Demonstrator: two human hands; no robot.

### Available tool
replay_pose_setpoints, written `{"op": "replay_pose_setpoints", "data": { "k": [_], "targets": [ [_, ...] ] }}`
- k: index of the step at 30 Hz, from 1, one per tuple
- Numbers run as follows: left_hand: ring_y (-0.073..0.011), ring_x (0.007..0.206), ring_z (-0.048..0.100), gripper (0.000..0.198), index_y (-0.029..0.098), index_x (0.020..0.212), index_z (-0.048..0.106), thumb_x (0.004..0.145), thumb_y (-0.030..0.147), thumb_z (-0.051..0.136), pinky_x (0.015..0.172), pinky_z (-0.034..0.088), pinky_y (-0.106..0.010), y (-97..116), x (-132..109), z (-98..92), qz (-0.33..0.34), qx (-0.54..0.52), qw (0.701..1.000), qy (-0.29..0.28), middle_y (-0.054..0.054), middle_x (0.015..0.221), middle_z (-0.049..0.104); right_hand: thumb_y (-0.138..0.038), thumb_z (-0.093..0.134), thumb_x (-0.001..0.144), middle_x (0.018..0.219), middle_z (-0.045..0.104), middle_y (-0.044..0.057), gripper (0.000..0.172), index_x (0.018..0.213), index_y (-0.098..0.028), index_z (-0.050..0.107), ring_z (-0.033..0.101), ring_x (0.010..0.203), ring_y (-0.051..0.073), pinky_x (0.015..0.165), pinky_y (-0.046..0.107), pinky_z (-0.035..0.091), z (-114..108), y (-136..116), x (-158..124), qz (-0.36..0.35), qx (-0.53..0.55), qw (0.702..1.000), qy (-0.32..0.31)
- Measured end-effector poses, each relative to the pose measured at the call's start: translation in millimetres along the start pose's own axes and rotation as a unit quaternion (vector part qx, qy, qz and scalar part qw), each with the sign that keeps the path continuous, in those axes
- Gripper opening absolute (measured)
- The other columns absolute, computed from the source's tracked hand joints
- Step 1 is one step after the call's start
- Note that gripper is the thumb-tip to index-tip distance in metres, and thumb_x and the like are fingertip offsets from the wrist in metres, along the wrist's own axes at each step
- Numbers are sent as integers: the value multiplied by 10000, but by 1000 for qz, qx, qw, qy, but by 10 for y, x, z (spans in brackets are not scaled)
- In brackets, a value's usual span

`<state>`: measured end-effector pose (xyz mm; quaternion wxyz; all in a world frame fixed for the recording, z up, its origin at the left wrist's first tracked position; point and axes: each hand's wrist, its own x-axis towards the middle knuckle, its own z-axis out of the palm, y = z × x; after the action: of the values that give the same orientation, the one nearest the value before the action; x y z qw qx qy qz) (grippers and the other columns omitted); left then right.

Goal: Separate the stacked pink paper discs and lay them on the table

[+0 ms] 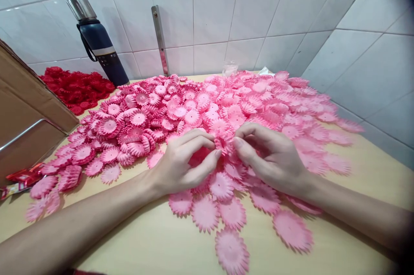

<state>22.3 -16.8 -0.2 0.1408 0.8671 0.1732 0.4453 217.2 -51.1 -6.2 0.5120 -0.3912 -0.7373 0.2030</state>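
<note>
Both hands meet over a wide heap of pink artificial flower petals (191, 117), round pieces with fringed edges and a small centre hole. My left hand (189, 158) pinches one side of a pink petal piece (224, 144) between thumb and fingers. On its other side, the thumb and fingertips of my right hand (270, 154) close on the same piece. Its lower part blends into the heap, so its full shape is hard to make out. Several loose petal discs (232, 249) lie flat on the table below the hands.
A dark blue flask (105, 48) leans in view by the tiled wall (211, 7). Left of it lies a red petal pile (76, 89). A cardboard box (29, 115) and red wrappers (26, 175) are at the left. A metal strip (159, 37) stands against the wall. A clear cup (230, 67) sits behind the heap.
</note>
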Motion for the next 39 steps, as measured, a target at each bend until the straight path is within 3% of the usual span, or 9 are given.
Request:
{"op": "replay_pose_setpoints", "data": {
  "k": [4, 6, 10, 14, 15, 20, 23, 26, 39],
  "targets": [
    [-126, 670, 625, 104, 139, 710, 569, 786, 76, 602, 623, 533, -235, 7, 17, -22, -25, 0, 999, 41, -56, 746, 654, -205, 510, 940, 566, 463, -63, 111, 829, -201, 514, 419, 404, 67, 357, 203, 362, -17, 61, -10, 84, 46, 994, 46],
    [-132, 688, 653, 119, 141, 682, 568, 767, 62, 596, 648, 549, -238, 7, 22, -28, -52, -4, 997, 58, -59, 755, 673, -213, 508, 944, 569, 473, -60, 106, 840, -201, 516, 425, 402, 67, 355, 201, 366, -22, 72, -14, 90, 48, 993, 55],
    [-140, 710, 688, 136, 139, 655, 576, 735, 81, 670, 641, 565, -228, 3, -2, -12, -75, -15, 994, 78, -77, 816, 721, -162, 526, 920, 651, 523, -33, 83, 846, -199, 529, 474, 476, 71, 414, 203, 401, -6, 29, -15, -4, 2, 1000, 11],
    [-130, 762, 692, 186, 164, 914, 567, 773, 92, 664, 641, 586, -222, -27, -40, 7, -123, -91, 986, 67, -63, 917, 699, -120, 545, 901, 665, 566, -27, 79, 877, -196, 548, 494, 496, 72, 405, 198, 376, 12, -20, -16, -74, -54, 996, -14],
    [-127, 776, 682, 213, 171, 962, 570, 784, 71, 632, 660, 587, -232, -35, -41, 5, -117, -82, 988, 56, -58, 940, 681, -123, 545, 903, 667, 571, -26, 75, 883, -195, 550, 494, 497, 72, 405, 198, 378, 13, -23, -17, -75, -58, 995, -11],
    [-149, 845, 642, 161, 156, 819, 663, 800, 41, 552, 724, 559, -274, -16, -2, -27, -34, 40, 998, 24, -83, 971, 621, -121, 519, 924, 731, 606, 0, 83, 914, -197, 550, 537, 558, 92, 466, 216, 433, 6, -12, -28, -89, -65, 993, -32],
    [-147, 796, 639, 32, 141, 823, 659, 802, 153, 680, 689, 553, -267, 6, 15, -27, -15, 33, 999, 14, -87, 945, 620, -99, 506, 929, 758, 612, 4, 112, 931, -204, 543, 547, 587, 97, 517, 224, 457, 3, -9, -31, -114, -64, 990, -57],
    [-142, 779, 634, 100, 145, 809, 657, 816, 227, 714, 670, 543, -252, -8, 13, -18, -8, 34, 999, 6, -75, 909, 625, -85, 495, 932, 755, 606, 5, 129, 938, -206, 536, 559, 618, 105, 553, 225, 472, -1, -12, -24, -126, -63, 987, -75],
    [-151, 845, 649, 29, 156, 872, 642, 860, 130, 637, 722, 556, -267, -28, 6, -27, 5, 13, 1000, -16, -97, 975, 632, -125, 513, 926, 765, 658, 17, 146, 936, -260, 568, 604, 615, 147, 537, 280, 498, -9, -33, 3, -104, -67, 990, -66]
  ]
}}
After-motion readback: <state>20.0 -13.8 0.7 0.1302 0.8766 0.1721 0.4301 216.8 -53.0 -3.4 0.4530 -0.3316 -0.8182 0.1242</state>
